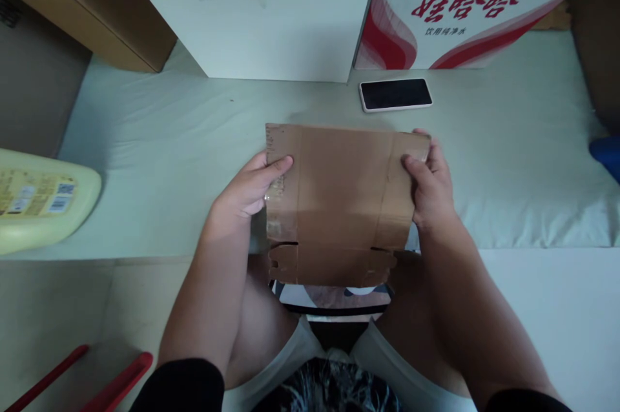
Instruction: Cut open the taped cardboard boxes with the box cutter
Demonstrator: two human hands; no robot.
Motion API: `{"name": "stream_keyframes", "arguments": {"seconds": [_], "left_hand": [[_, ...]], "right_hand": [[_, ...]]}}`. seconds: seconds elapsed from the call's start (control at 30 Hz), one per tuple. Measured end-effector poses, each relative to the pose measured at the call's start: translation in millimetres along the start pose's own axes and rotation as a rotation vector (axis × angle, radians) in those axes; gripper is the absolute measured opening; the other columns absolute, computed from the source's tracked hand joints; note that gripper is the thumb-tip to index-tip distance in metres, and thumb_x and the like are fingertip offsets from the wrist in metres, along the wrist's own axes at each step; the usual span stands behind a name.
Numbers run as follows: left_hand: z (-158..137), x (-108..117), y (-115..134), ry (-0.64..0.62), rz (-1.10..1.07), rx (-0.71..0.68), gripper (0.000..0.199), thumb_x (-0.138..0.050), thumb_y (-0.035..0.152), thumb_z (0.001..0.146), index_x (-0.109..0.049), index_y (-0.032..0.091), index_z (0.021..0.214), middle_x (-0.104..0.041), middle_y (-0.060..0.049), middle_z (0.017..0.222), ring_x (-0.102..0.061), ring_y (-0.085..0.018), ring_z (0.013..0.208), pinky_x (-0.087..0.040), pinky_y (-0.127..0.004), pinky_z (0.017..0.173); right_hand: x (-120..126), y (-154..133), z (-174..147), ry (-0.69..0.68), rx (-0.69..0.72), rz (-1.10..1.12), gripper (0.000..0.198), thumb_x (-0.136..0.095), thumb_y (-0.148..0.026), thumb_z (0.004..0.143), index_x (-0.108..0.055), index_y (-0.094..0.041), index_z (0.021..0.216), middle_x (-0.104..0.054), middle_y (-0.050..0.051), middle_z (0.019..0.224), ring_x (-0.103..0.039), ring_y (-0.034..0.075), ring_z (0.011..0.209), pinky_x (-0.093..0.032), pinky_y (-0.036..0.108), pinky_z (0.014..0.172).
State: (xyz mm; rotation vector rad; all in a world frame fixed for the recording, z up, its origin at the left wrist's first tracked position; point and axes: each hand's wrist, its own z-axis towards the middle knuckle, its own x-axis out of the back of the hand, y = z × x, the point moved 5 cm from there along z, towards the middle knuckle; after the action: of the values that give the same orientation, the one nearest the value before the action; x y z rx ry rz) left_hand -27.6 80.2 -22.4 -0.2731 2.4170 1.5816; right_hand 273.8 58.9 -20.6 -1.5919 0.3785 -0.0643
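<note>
A flattened piece of brown cardboard point(341, 192) is held up over my lap, with fold lines down both sides and slots near its lower flap. My left hand point(252, 183) grips its left edge, thumb on the face and fingers behind. On the opposite edge, my right hand point(431, 176) pinches it the same way. Clear tape shows along the cardboard's side edges. Under its lower end, part of a patterned item point(334, 299) shows between my legs; the rest is hidden.
A phone point(396, 95) lies face up on the pale green cloth point(159, 134). Behind it stand a white panel point(281, 18) and a white-and-red box point(455, 11). At left are a yellow bottle point(48, 199) and a cardboard box point(121, 11). Red bars point(119, 383) show at lower left.
</note>
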Motion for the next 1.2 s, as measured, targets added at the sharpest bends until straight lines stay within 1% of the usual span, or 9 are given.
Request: {"name": "stream_keyframes", "arguments": {"seconds": [0.13,0.23,0.33,0.53,0.67,0.77,0.97,1.07,1.2], "left_hand": [[-2.7,-0.6,5.0,-0.030,0.019,-0.015,0.034,-0.093,0.037,0.075,-0.076,0.018,0.098,-0.083,-0.010,0.095,-0.081,-0.038,0.108,-0.069,-0.046,0.091],[0.4,13.1,19.6,0.036,-0.096,-0.169,0.029,-0.090,0.037,0.078,-0.076,0.020,0.097,-0.083,-0.009,0.097,-0.078,-0.036,0.118,-0.068,-0.046,0.099],[7.2,37.2,34.0,0.150,-0.241,-0.358,0.024,-0.081,0.042,0.088,-0.075,0.025,0.104,-0.083,-0.007,0.114,-0.068,-0.032,0.138,-0.063,-0.043,0.112],[24.9,64.5,28.8,0.277,-0.355,-0.391,0.028,-0.070,0.050,0.095,-0.074,0.026,0.109,-0.082,-0.007,0.124,-0.062,-0.029,0.146,-0.062,-0.041,0.114],[27.3,55.4,23.8,0.268,-0.369,-0.329,0.023,-0.068,0.043,0.096,-0.073,0.024,0.108,-0.081,-0.007,0.124,-0.069,-0.027,0.137,-0.061,-0.038,0.112],[22.7,50.8,27.2,0.300,-0.355,-0.300,0.023,-0.063,0.042,0.097,-0.072,0.023,0.106,-0.081,-0.008,0.122,-0.070,-0.029,0.135,-0.062,-0.040,0.109],[9.5,54.5,37.8,0.212,-0.323,-0.310,0.048,-0.052,0.071,0.089,-0.069,0.027,0.101,-0.079,-0.008,0.126,-0.066,-0.032,0.139,-0.062,-0.041,0.102],[10.6,54.5,34.8,0.200,-0.429,-0.306,0.040,-0.056,0.066,0.088,-0.066,0.028,0.096,-0.080,-0.007,0.109,-0.072,-0.027,0.123,-0.062,-0.035,0.092],[12.6,30.9,30.3,0.231,-0.670,-0.187,0.039,-0.045,0.058,0.097,-0.056,0.025,0.080,-0.065,-0.002,0.068,-0.065,-0.016,0.063,-0.053,-0.026,0.059]], "right_hand": [[10.8,3.8,9.8,0.056,0.053,-0.008,0.053,-0.085,-0.042,0.078,-0.061,-0.037,0.125,-0.067,-0.005,0.079,-0.062,0.015,0.061,-0.053,0.029,0.054],[26.0,8.6,20.0,0.117,-0.008,0.058,0.037,-0.082,-0.048,0.079,-0.066,-0.028,0.106,-0.070,-0.002,0.079,-0.064,0.014,0.060,-0.051,0.026,0.050],[33.9,7.5,25.2,0.082,-0.058,0.110,0.039,-0.081,-0.058,0.076,-0.067,-0.025,0.092,-0.073,0.000,0.078,-0.069,0.015,0.062,-0.055,0.028,0.051],[-3.8,3.0,3.6,-0.287,-0.156,0.086,0.062,-0.087,-0.080,0.061,-0.070,-0.025,0.085,-0.070,-0.002,0.068,-0.064,0.015,0.051,-0.050,0.026,0.042],[-30.6,9.6,-16.5,-0.271,-0.129,0.044,0.053,-0.094,-0.064,0.066,-0.060,-0.022,0.065,-0.051,-0.007,0.052,-0.039,0.007,0.037,-0.032,0.022,0.033],[-43.6,12.9,-27.7,-0.223,-0.108,0.081,0.049,-0.093,-0.061,0.069,-0.063,-0.022,0.070,-0.051,-0.007,0.056,-0.029,0.005,0.037,-0.024,0.021,0.030],[-48.1,-5.1,-36.5,-0.198,-0.107,0.134,0.045,-0.095,-0.052,0.067,-0.063,-0.022,0.073,-0.051,-0.008,0.059,-0.022,0.002,0.038,-0.019,0.020,0.030],[-33.3,-20.4,-38.0,-0.172,-0.091,0.163,0.044,-0.096,-0.050,0.069,-0.062,-0.022,0.077,-0.047,-0.010,0.059,-0.024,0.002,0.038,-0.022,0.019,0.031],[21.1,-42.7,-49.9,0.023,-0.047,0.135,0.050,-0.094,-0.054,0.071,-0.056,-0.022,0.075,-0.045,-0.011,0.056,-0.033,0.002,0.036,-0.027,0.016,0.030]]}}
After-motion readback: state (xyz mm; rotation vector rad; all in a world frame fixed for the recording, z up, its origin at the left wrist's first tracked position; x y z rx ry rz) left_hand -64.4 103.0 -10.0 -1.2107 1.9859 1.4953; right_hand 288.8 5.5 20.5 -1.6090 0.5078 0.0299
